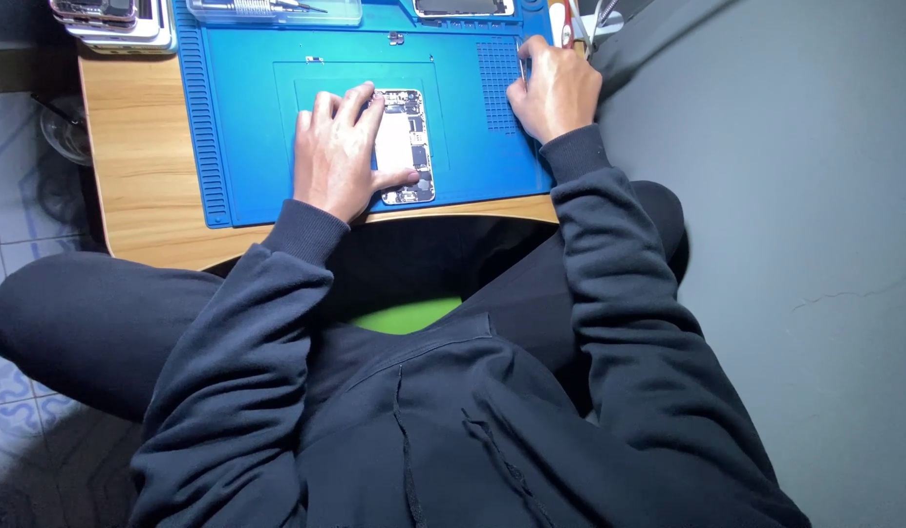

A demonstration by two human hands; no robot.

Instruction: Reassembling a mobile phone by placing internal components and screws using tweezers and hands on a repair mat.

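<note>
An opened phone (406, 147) with bare circuit parts lies on a blue work mat (248, 127). My left hand (341, 152) rests flat over the phone's left side, thumb along its lower edge, pinning it down. My right hand (554, 90) is curled at the mat's right edge, fingers closed on thin metal tweezers (520, 61) that point up and away from the phone. Both arms wear dark sleeves.
The mat lies on a small wooden table (140, 166). A clear tool case (272, 10) and another phone (463, 8) sit along the mat's far edge. Stacked devices (116, 24) stand at the far left corner. A grey surface (785, 196) fills the right side.
</note>
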